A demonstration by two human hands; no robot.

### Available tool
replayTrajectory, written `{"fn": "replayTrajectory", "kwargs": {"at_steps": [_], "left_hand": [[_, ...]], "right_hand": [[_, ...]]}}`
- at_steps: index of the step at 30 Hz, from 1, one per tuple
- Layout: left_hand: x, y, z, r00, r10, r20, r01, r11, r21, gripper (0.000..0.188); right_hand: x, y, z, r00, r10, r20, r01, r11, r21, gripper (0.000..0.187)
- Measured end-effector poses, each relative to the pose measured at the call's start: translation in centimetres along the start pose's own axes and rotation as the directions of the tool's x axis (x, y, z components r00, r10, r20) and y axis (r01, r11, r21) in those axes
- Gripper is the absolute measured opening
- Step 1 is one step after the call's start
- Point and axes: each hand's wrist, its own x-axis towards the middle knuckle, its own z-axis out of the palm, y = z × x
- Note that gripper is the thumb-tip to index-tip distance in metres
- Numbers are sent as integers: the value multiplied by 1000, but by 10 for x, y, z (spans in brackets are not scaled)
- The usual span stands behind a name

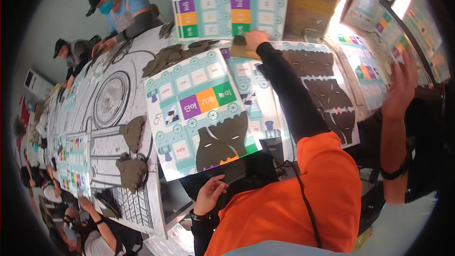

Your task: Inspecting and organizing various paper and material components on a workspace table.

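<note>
My right hand [256, 40] reaches to the far side of the table, its fingers curled down at a small tan block with a dark top [243, 51]. What the fingertips grip is partly hidden. Close to my body, my left hand [211, 193] hovers by the lower edge of a printed sheet [166, 109], fingers loosely bent and apart, with nothing in them. Dark brown cut pieces with scalloped edges [222, 140] lie on that sheet's lower right part. Another sheet to the right carries several similar brown pieces [327, 92].
Loose brown pieces are heaped [175, 57] beyond the sheet, and two small stacks [131, 134] lie to its left. More printed sheets [260, 0] stand upright against a cardboard box [313, 4]. Co-workers sit along the table; another person's hand [400, 87] is raised at right.
</note>
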Motion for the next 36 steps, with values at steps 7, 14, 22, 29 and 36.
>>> {"fn": "replayTrajectory", "kwargs": {"at_steps": [7,14,22,29,36], "left_hand": [[0,25,10,991,83,103,-87,995,39,37],[22,20,-30,797,593,110,-599,800,28,55],[-38,126,26,913,361,-190,-407,774,-484,83],[-24,101,21,749,663,-6,-603,678,-420,61],[-38,69,8,807,587,-65,-575,756,-312,73]], "right_hand": [[-23,-31,-80,980,167,-107,-88,849,520,44],[-161,-149,-235,967,-157,-203,246,349,904,34],[-348,-260,-260,682,-698,219,-579,-332,745,33],[-375,-273,-230,707,-661,251,-653,-472,593,28],[-390,-282,-225,557,-779,290,-766,-346,541,29]]}}
